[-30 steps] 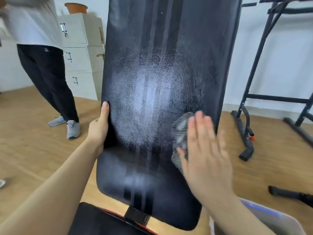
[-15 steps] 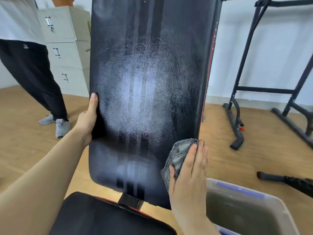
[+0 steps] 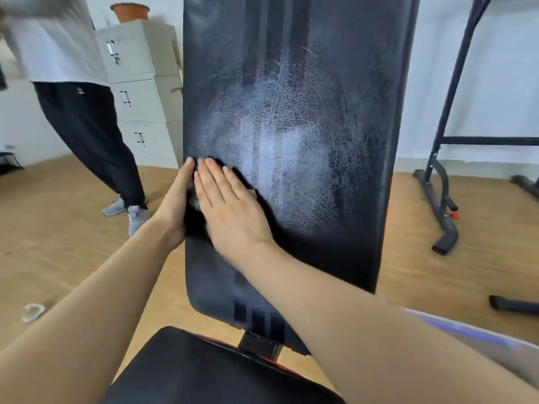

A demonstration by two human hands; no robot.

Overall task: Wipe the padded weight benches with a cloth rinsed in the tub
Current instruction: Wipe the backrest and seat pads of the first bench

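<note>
The upright bench pad was black padded vinyl, faintly glossy, its middle worn to a whitish, finely cracked sheen (3 darker stripes ran down it). The seat pad looked smoother and matt black. The floor was pale wood laminate, smooth. The rack frame was black-painted metal tubing; the cabinets grey painted metal.

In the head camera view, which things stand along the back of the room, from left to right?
Standing person → filing cabinets, a clay pot on top → upright bench backrest → black metal rack.
</note>
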